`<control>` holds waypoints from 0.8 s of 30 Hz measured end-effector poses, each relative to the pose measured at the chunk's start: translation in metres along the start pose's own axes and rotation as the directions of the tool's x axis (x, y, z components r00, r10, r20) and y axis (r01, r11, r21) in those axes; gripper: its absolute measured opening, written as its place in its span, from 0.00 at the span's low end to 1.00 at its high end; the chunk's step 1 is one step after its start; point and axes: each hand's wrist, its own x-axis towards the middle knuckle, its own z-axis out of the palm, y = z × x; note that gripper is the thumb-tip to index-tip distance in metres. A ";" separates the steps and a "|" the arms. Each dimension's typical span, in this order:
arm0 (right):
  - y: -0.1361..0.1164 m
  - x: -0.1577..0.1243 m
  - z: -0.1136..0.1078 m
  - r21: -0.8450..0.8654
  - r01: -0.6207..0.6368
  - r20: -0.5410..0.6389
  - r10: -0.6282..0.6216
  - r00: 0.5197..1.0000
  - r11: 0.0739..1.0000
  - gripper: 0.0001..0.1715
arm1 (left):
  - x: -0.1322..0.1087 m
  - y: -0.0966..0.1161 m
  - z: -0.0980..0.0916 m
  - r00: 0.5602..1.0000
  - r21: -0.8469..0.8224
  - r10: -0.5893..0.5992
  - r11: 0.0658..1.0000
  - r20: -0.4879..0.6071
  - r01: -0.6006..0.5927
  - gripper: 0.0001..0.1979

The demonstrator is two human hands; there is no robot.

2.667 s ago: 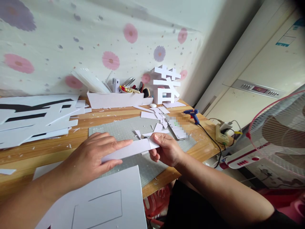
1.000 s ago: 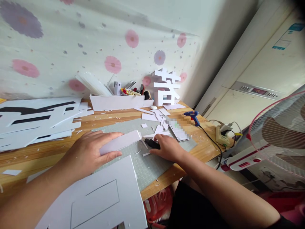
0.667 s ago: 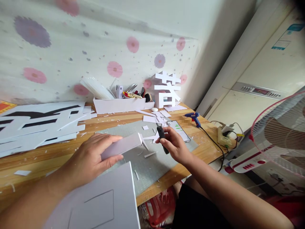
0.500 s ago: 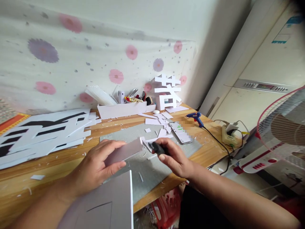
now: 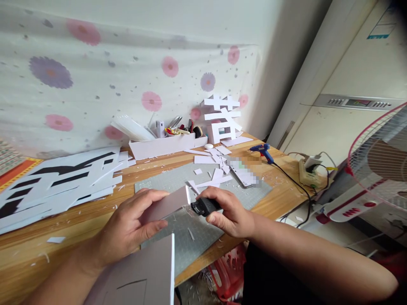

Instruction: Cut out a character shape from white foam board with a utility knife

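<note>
My left hand (image 5: 127, 224) grips a white foam board piece (image 5: 171, 202), its thumb below and fingers above. Closed round a black utility knife (image 5: 205, 206), my right hand (image 5: 230, 212) holds the tool at the piece's right end; the blade is hard to make out. A larger white board (image 5: 143, 275) with black drawn lines lies in front of me, partly under my left forearm. Beneath both hands is a grey cutting mat (image 5: 187, 250) strewn with thin offcuts.
White strips (image 5: 216, 176) and a phone (image 5: 243, 171) lie on the mat. Behind stand a white tray (image 5: 162, 147) of tools and a white character of board (image 5: 219, 118). A blue glue gun (image 5: 262, 150), a power strip (image 5: 310, 171) and a fan (image 5: 378, 161) are at right. Cut sheets (image 5: 63, 180) pile up left.
The knife has turned in my right hand and sits slightly lower and left, with its blade less visible. My left hand still holds the board piece. The view has shifted a little.
</note>
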 end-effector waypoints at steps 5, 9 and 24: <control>-0.001 0.000 0.000 0.035 -0.001 -0.017 0.002 1.000 0.999 0.19 | -0.001 0.002 0.001 1.000 -0.046 -0.016 0.999 -0.002 0.016 0.20; -0.002 0.000 0.000 0.036 -0.008 -0.016 0.009 1.000 0.999 0.19 | -0.001 0.001 0.002 1.000 -0.052 -0.026 0.998 0.001 0.026 0.21; -0.001 0.000 0.000 0.059 -0.052 -0.001 0.052 0.999 0.997 0.19 | 0.001 -0.017 -0.004 0.994 -0.007 0.098 0.995 0.044 -0.098 0.17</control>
